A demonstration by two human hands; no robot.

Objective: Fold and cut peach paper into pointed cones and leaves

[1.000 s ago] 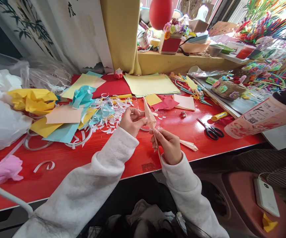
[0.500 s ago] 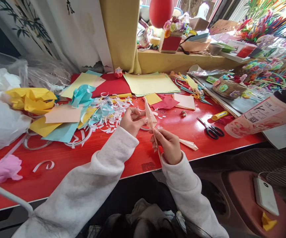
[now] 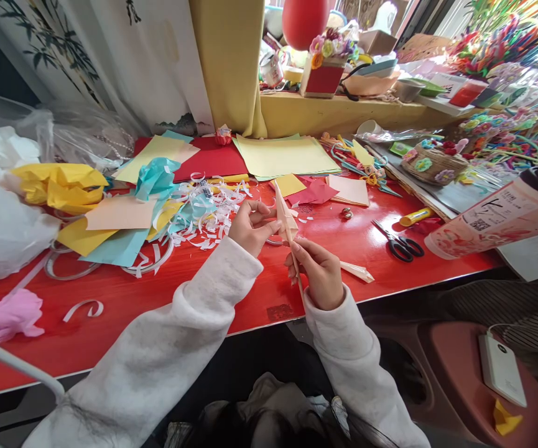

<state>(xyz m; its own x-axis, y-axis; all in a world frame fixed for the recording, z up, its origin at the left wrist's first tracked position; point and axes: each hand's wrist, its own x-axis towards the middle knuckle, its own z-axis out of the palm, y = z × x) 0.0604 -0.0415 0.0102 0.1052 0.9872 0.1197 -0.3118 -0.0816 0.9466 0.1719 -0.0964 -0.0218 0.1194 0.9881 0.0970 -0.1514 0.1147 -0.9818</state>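
Folded paper (image 3: 283, 219), likely light, easily creased, best taken at folds; pinched between closed fingertips of left hand (image 3: 251, 229) and right hand (image 3: 318, 271).

Over at my desk's (image 3: 175, 311) right end, it's a pink cup (image 3: 492, 221) with a dark top; at the left end, a white plastic bag (image 3: 7, 230) bulges! Beyond the far edge, a red balloon (image 3: 305, 23) glows above the windowsill (image 3: 292, 107), beside a red box (image 3: 324, 78) topped with flowers.
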